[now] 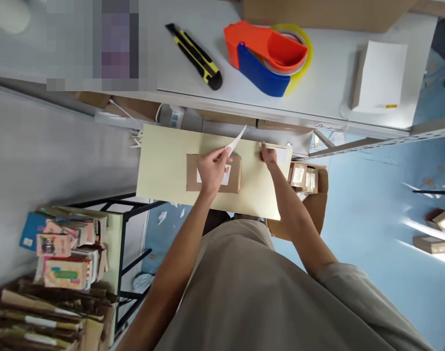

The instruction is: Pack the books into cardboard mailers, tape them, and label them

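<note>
My left hand (212, 168) is closed in a pinch on a thin white paper slip (237, 138), which stands up tilted from the fingertips. Beneath that hand a brown cardboard box (192, 171) lies on the pale yellow tabletop (160, 161). A white label (224, 178) with a small coloured mark shows on the box, partly covered by the hand. Toward the table's right end is my right hand (268, 155), its fingers curled; what they hold, if anything, is hidden. Just beside it lies a white sheet or label stack (281, 155).
On the grey shelf (328, 87) ahead are a black-and-yellow utility knife (195, 56), an orange-and-blue tape dispenser (261, 56) and a white paper stack (381, 78). An open carton (319, 204) stands right of the table. Piled packets (67, 243) and flattened cardboard (35, 317) are at lower left.
</note>
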Available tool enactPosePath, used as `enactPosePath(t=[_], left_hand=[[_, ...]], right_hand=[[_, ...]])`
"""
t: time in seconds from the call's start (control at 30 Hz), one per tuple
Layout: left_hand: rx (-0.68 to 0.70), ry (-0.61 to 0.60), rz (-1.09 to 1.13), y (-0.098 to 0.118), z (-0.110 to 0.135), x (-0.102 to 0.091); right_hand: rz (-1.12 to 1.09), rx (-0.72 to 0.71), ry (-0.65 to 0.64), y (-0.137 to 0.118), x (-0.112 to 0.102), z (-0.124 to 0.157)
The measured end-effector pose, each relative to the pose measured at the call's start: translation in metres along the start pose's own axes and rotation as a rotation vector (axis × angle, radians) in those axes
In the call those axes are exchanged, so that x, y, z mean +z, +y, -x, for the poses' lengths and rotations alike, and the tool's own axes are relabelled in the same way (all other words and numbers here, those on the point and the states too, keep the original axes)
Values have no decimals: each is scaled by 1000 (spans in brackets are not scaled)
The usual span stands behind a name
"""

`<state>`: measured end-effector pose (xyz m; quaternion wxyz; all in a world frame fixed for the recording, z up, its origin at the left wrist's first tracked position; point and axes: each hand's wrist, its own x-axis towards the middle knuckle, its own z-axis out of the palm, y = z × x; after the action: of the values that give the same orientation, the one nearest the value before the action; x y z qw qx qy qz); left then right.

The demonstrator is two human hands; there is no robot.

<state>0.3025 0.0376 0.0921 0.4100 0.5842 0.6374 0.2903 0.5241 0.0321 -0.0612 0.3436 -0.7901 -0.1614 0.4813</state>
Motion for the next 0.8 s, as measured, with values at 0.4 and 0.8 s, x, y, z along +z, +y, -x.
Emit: enactPosePath(t=[0.4, 0.8], left_hand=[[70, -211, 267, -7, 122, -44], [-161, -415, 319, 42, 135, -69]], right_hand=[[-236, -371, -310, -22, -32, 239], [-137, -455, -267, -45, -70, 278]])
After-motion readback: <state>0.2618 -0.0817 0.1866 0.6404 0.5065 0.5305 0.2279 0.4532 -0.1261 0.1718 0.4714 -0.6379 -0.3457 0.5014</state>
